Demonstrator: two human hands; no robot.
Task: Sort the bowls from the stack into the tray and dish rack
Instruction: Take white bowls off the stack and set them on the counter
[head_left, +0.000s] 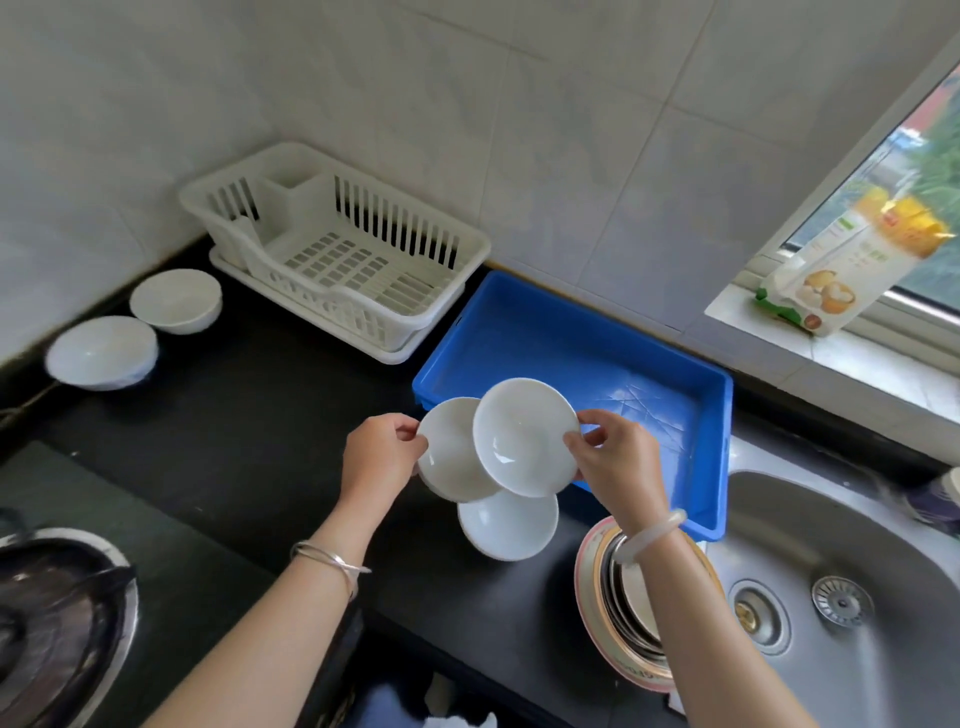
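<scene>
My right hand (618, 460) pinches the rim of a small white bowl (524, 436), held tilted above the near edge of the blue tray (571, 338). My left hand (382, 457) grips a second white bowl (449, 449) by its left rim, partly behind the first. A third white bowl (509, 525) rests on the black counter just below them. The white dish rack (337, 249) stands empty at the back, left of the tray. The tray holds nothing.
Two upturned white bowls (176, 299) (101, 351) sit on the counter at the left. A steel sink (831, 597) lies at the right, with stacked metal dishes (623, 613) beside it. A wok (52, 623) is at lower left. A carton (852, 260) leans on the windowsill.
</scene>
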